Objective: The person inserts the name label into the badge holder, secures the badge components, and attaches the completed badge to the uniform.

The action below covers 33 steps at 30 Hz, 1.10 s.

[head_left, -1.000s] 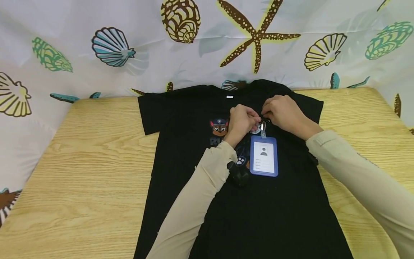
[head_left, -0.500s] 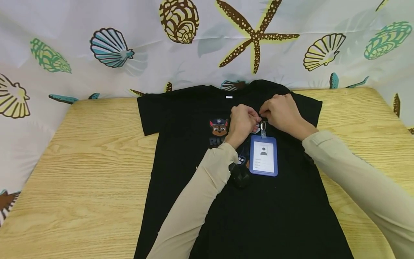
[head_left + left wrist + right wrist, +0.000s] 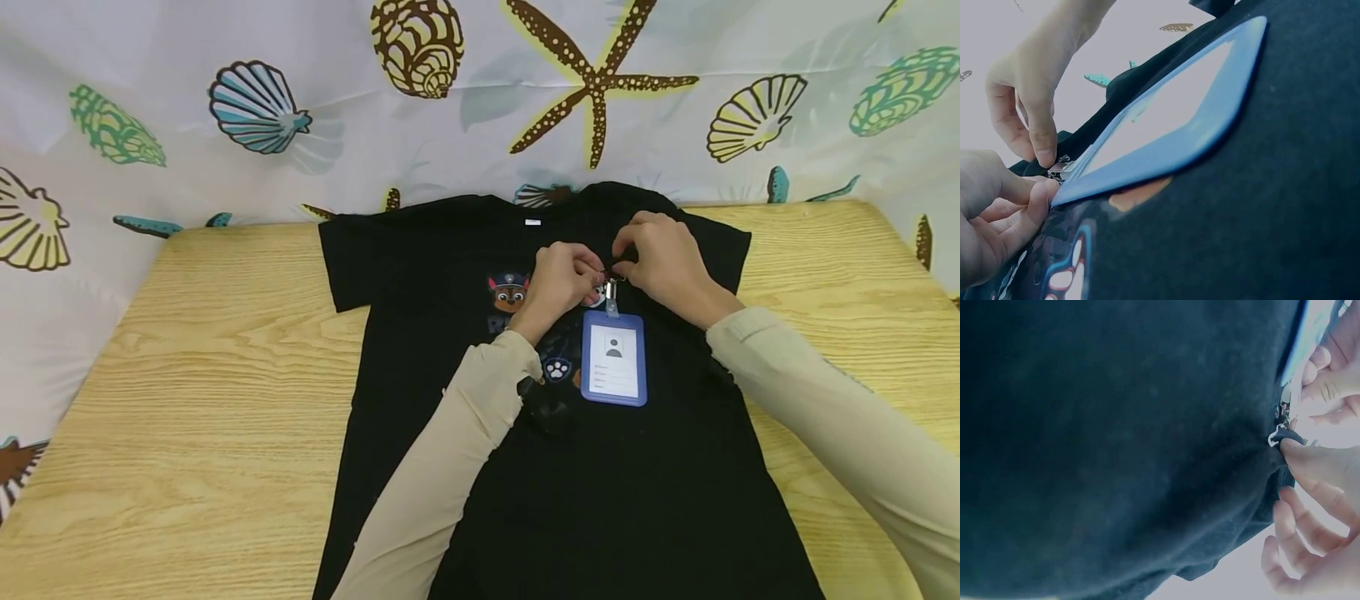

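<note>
A black T-shirt (image 3: 637, 500) with a cartoon dog print lies spread on the wooden table. On its chest rests a blue-framed ID badge (image 3: 614, 360), with a metal badge clip (image 3: 611, 290) at its top on a short clear strap. My left hand (image 3: 558, 283) pinches the clip's end from the left; in the left wrist view its thumb and finger meet beside the metal. Opposite it, my right hand (image 3: 663, 258) pinches a fold of the shirt right at the clip, as the right wrist view shows with its thumb (image 3: 1310, 459) on black cloth. The fingertips partly hide the clip.
The light wooden table (image 3: 225, 375) shows on both sides of the shirt. Behind it hangs a white curtain (image 3: 337, 100) with shell and starfish prints. A dark rounded object (image 3: 547, 412) shows below my left wrist, over the shirt.
Both hands stay at the clip. My right hand has shifted slightly, and a wider gap now shows between its thumb and index finger. The badge has barely moved.
</note>
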Tool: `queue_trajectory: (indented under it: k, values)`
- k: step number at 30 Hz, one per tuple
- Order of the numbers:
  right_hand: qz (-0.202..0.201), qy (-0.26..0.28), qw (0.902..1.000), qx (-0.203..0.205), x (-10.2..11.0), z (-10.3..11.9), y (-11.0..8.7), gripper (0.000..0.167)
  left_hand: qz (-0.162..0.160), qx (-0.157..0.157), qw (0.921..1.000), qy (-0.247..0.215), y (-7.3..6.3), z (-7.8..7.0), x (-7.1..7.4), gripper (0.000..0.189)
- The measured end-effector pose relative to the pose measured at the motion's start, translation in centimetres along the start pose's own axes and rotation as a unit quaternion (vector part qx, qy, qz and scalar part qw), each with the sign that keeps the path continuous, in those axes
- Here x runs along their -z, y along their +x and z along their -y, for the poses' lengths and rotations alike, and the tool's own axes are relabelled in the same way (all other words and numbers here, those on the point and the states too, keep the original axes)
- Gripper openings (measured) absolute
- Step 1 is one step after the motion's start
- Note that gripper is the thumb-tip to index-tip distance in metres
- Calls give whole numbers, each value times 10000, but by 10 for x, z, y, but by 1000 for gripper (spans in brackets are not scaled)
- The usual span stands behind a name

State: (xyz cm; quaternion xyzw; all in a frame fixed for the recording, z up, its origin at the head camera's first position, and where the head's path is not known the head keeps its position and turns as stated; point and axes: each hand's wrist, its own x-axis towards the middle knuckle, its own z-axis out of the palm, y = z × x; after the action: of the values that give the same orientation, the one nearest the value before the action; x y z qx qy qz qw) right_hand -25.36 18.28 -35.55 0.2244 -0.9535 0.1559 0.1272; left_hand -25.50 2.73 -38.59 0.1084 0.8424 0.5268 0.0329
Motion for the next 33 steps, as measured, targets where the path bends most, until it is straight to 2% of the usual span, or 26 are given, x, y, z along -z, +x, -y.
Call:
queue_trajectory:
  k: [4,8,11,14,18,21,25,27,30,33]
  values:
    - [50,-412,9991,123,0,3,-1,6,-67,-38,10000,24,-2,1,0,3]
    - [378,-448,9981,-176,-1,8,-2,7,-258,-33,9997,0,-3,2,-3,9]
    - [591,-349,9970,-347,-2,11,-3,9,-423,103,9987,-258,-4,3,-6,23]
    - [693,-242,9968,-325,-3,14,-4,9,-563,180,9975,-389,-4,2,-8,33]
    - [744,-43,9967,-332,0,12,-5,9,-603,68,9976,-332,-4,3,-9,31]
    - [789,293,9944,-640,7,6,-5,8,-548,-47,9971,-518,-4,4,-11,29]
    - [853,724,9883,-1036,16,-5,-3,22,-638,-253,9962,-528,-5,3,-12,26]
    - [1020,791,9866,-994,18,-9,-2,28,-732,-325,9960,-386,-6,3,-13,24]
    - [1425,746,9847,-673,15,-11,-1,34,-834,-400,9957,-69,-6,4,-13,21]
    - [1666,612,9832,-429,11,-9,-2,36,-925,-466,9944,211,-5,4,-12,19]
